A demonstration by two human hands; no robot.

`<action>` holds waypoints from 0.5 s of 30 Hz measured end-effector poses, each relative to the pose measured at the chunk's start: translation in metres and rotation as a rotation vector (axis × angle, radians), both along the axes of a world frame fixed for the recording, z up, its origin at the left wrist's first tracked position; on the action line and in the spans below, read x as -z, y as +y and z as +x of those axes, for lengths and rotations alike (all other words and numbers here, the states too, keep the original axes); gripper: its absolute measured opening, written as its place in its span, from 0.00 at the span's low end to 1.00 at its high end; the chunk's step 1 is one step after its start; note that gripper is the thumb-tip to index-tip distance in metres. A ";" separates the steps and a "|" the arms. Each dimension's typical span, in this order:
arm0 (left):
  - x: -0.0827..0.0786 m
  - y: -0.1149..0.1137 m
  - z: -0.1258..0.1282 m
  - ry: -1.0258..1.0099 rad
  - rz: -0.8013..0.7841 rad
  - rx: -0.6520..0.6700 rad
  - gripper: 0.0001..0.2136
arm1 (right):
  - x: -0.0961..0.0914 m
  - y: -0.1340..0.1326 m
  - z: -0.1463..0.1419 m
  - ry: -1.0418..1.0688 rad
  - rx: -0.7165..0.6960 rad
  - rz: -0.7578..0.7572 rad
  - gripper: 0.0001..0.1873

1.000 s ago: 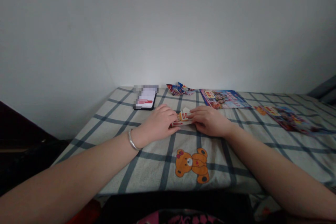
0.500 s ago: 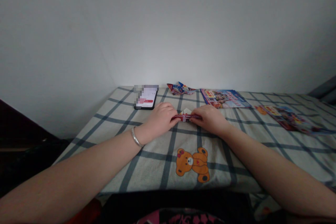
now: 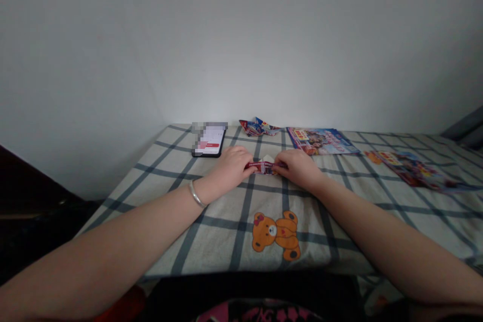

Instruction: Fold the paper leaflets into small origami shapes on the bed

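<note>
Between my two hands is a small piece of folded paper [image 3: 264, 167], printed dark red with a pale pointed part behind. My left hand [image 3: 234, 167] is closed on its left end, thumb in front; a silver bangle circles that wrist. The right end is pinched in my right hand [image 3: 298, 167], the fingers curled over it. The ends of the paper are hidden by my fingers. Beyond it lies a folded paper boat [image 3: 258, 127], colourfully printed, close to the wall.
A phone [image 3: 210, 142] with a lit screen lies beyond my left hand. Printed flyers [image 3: 326, 142] lie at the back right, and another flyer [image 3: 422, 172] farther right. The checked tablecloth [image 3: 204, 249] carries a printed bear. A wall [image 3: 264, 50] rises behind the table.
My fingers have shifted slightly outward along the folded paper, so more of its dark red front shows. Both hands still hold it; the other things have stayed put.
</note>
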State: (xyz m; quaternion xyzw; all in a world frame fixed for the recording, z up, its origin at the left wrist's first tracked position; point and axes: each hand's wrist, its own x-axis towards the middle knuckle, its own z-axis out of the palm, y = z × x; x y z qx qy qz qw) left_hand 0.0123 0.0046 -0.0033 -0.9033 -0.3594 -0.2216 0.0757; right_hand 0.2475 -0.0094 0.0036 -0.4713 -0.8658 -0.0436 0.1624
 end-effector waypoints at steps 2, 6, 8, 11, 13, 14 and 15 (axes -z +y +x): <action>0.000 0.001 0.000 0.014 0.012 -0.002 0.10 | 0.002 0.001 0.000 0.023 0.000 -0.006 0.07; -0.001 0.002 0.000 0.027 0.010 0.005 0.10 | 0.005 0.003 0.001 0.070 -0.002 -0.015 0.07; -0.002 0.002 0.001 0.017 -0.009 0.007 0.09 | 0.006 0.003 0.001 0.082 -0.001 -0.011 0.07; -0.002 0.002 0.001 -0.020 -0.052 0.007 0.07 | 0.006 0.003 0.001 0.098 -0.005 -0.009 0.06; -0.001 0.002 0.001 -0.047 -0.076 0.008 0.06 | 0.007 0.003 0.001 0.114 -0.011 -0.013 0.05; 0.000 0.002 0.001 -0.055 -0.080 0.012 0.05 | 0.008 0.004 0.001 0.122 -0.015 -0.016 0.05; 0.001 0.002 0.001 -0.060 -0.078 0.020 0.06 | 0.009 0.004 0.001 0.130 -0.019 -0.018 0.04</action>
